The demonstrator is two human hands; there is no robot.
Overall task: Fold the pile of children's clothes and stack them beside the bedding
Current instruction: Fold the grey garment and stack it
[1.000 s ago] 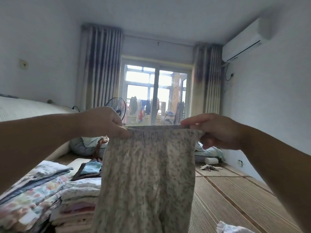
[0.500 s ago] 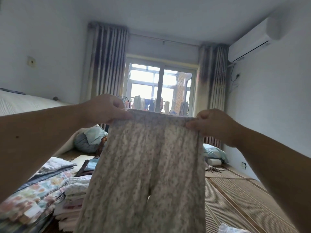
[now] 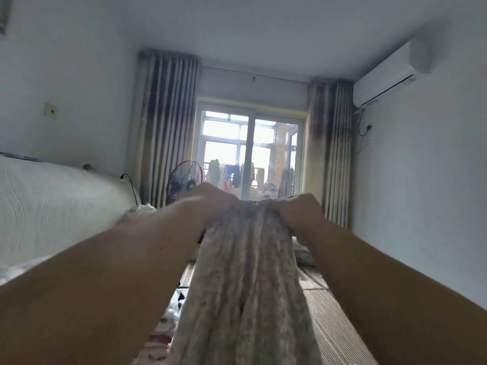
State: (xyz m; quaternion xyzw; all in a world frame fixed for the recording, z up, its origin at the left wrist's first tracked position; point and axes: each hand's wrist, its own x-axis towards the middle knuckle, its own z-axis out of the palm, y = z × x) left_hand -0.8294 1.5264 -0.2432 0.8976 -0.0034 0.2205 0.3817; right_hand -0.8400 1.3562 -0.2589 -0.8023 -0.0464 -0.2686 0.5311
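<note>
A pair of speckled grey-beige children's trousers (image 3: 247, 280) hangs in front of me, held up by the waistband. My left hand (image 3: 213, 200) grips the waistband's left end. My right hand (image 3: 297, 212) grips its right end, and the two hands sit close together, so the cloth bunches in long folds. Both legs hang down toward the bottom edge. Folded clothes (image 3: 160, 338) show only as a blurred strip at lower left, mostly hidden behind my left forearm.
A white bed (image 3: 47, 206) runs along the left wall. A standing fan (image 3: 185, 180) stands by the striped curtains and the balcony window (image 3: 250, 154). A woven mat (image 3: 332, 320) covers the floor on the right. An air conditioner (image 3: 384, 75) hangs at upper right.
My hands have come together, narrowing the stretched waistband into bunched folds. The view has tilted up, so the stacks of folded clothes at lower left are nearly out of sight.
</note>
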